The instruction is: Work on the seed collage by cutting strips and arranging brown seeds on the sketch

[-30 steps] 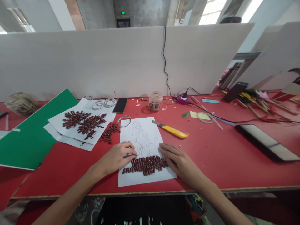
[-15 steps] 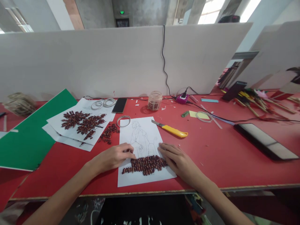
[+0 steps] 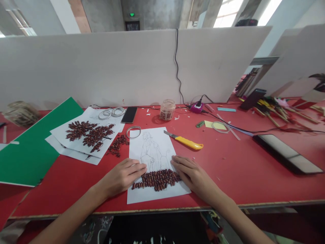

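A white sheet with a line drawing of a figure (image 3: 151, 145) lies before me on the red table. Rows of brown seeds or beans (image 3: 159, 179) cover the drawing's lower part. My left hand (image 3: 127, 174) rests at the sheet's left side, fingers stretched out, tips beside the upper left end of the rows; nothing shows in it, though its thumb is hidden. Flat on the right edge of the paper lies my right hand (image 3: 191, 173), fingers extended, next to the right end of the rows. A loose heap of the same seeds (image 3: 118, 145) sits left of the sheet.
A yellow utility knife (image 3: 189, 142) with its blade out lies right of the sheet. Behind are a glass jar (image 3: 167, 110), a phone (image 3: 129, 115) and tape rolls (image 3: 118, 112). Seed-covered papers (image 3: 83, 149) and a green board (image 3: 30, 156) lie left, a dark tablet-like device (image 3: 286, 152) right.
My left hand has shifted slightly, its fingers going from bent to stretched out flatter by the seed rows. The right hand stays in place on the paper.
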